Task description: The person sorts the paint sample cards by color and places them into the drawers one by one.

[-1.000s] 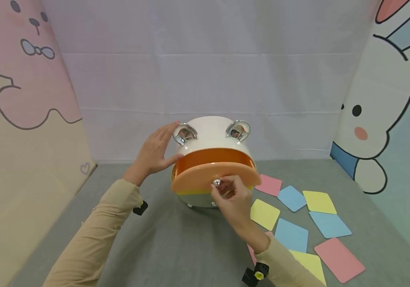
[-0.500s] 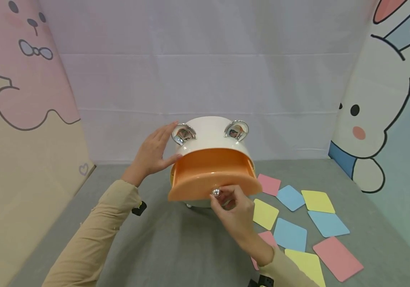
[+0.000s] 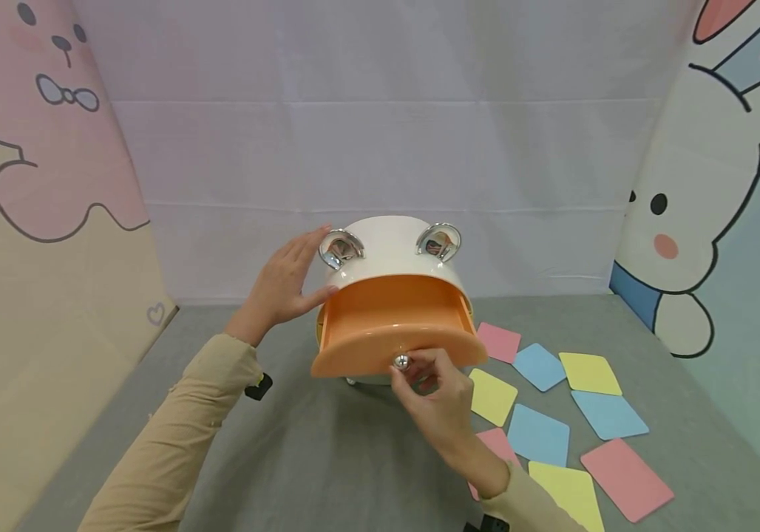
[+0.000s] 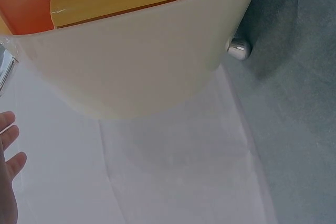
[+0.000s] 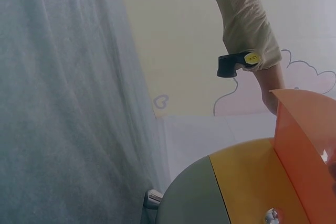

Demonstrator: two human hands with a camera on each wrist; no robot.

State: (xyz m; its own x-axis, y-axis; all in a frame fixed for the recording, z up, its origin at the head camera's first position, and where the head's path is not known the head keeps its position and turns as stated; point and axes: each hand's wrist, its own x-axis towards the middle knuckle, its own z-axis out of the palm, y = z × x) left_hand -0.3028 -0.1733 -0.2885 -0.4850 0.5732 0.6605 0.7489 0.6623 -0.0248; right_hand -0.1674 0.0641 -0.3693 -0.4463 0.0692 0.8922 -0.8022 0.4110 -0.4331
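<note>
A rounded white storage box (image 3: 393, 247) with two silver ears stands on the grey table. Its orange top drawer (image 3: 393, 303) is pulled out toward me, showing its hollow inside. My right hand (image 3: 443, 395) pinches the small silver knob (image 3: 401, 362) on the drawer front between thumb and fingers. At the box's left side, my left hand (image 3: 287, 281) rests with straight fingers near the silver ear (image 3: 341, 249) and its thumb by the drawer's side. Below, a yellow drawer (image 5: 252, 182) with a silver knob (image 5: 271, 216) sits closed in the right wrist view.
Pink, blue and yellow cards lie spread on the grey cloth (image 3: 273, 458) to the right, among them a yellow card (image 3: 590, 373) and a pink card (image 3: 628, 480). A white curtain (image 3: 380, 148) hangs behind the box. Printed panels stand at both sides.
My right hand has drawn the orange drawer farther out toward me, mostly in the first half second. My left hand has stayed at the box's side.
</note>
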